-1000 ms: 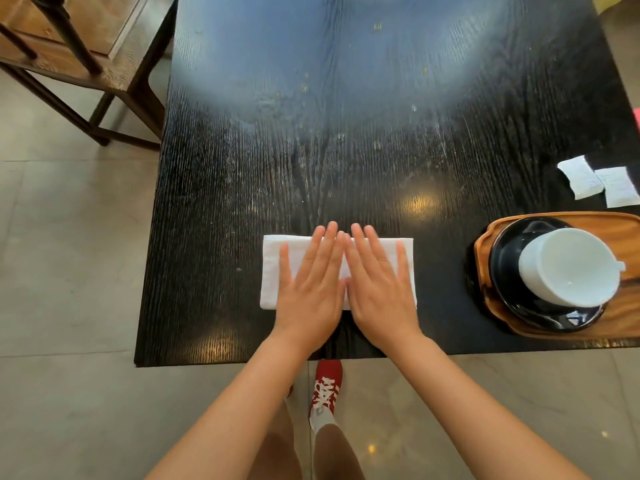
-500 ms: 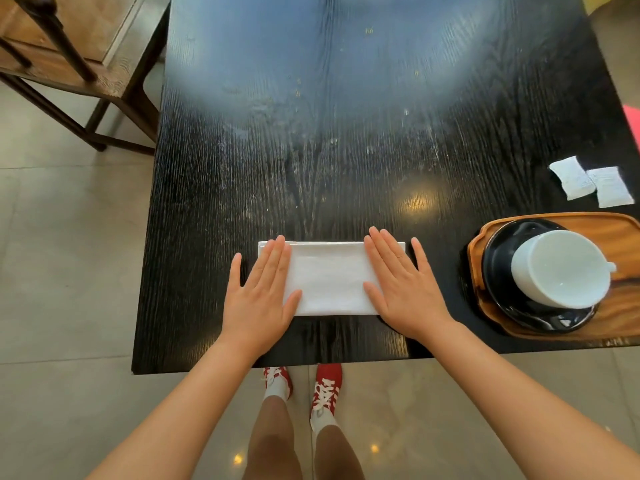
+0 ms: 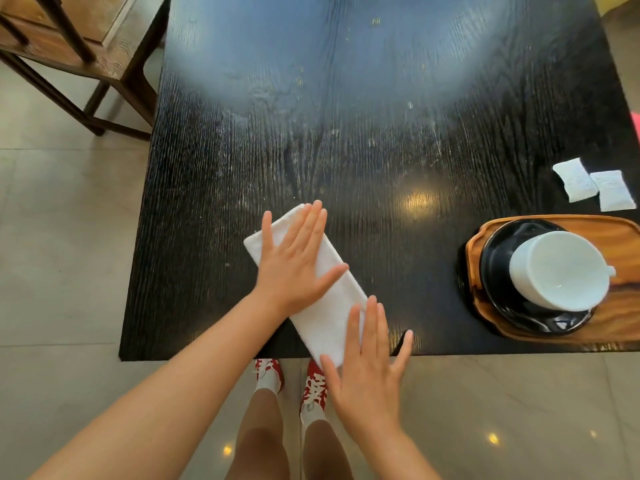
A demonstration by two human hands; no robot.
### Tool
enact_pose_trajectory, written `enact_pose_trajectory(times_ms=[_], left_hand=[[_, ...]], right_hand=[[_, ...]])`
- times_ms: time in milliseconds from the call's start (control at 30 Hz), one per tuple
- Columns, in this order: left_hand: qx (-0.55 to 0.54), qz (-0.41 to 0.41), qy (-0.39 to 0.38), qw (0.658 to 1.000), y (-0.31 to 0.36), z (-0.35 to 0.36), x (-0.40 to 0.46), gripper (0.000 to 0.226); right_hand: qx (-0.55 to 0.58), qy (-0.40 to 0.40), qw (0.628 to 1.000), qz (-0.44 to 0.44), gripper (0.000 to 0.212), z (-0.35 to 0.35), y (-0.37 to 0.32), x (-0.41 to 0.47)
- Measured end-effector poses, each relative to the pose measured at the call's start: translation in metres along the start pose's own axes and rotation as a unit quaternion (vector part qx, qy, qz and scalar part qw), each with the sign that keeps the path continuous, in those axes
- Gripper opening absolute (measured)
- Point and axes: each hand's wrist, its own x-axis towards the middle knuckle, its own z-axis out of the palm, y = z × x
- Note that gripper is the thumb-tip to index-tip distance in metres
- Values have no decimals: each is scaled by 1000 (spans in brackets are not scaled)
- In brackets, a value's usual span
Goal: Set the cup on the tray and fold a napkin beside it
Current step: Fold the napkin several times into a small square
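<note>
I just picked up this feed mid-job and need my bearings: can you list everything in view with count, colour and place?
table: 1, black wood grain, fills the middle of the view
napkin: 1, white, folded into a long strip, lying diagonally at the table's near edge
tray: 1, brown wood, near right corner of the table
saucer: 1, black, on the tray
cup: 1, white, on the saucer
packets: 2, white, side by side on the table behind the tray
chair: 1, brown wood, on the floor at far left
shoes: 2, red and white, on the tiled floor below the table edge
left hand: 1, flat on the napkin's far half
right hand: 1, flat, fingers on the napkin's near end
</note>
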Motion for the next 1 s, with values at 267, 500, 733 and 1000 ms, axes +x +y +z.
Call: enact_pose_trajectory(times_ms=[267,500,733,1000], left_hand=[[14,228,-12,973,8,7,18,89],[12,245,5,969,9,11,19,89],[4,243,5,970,10,4,14,83],[-185,204,-3,961,-38,-3,-86,62]], right_hand=[[-35,-4,996,-82,89,10,5,-49],[4,124,966,-227,44,13,38,-31],[40,209,910,-356,20,1,62,10],[111,217,907,-342,13,-23,59,20]])
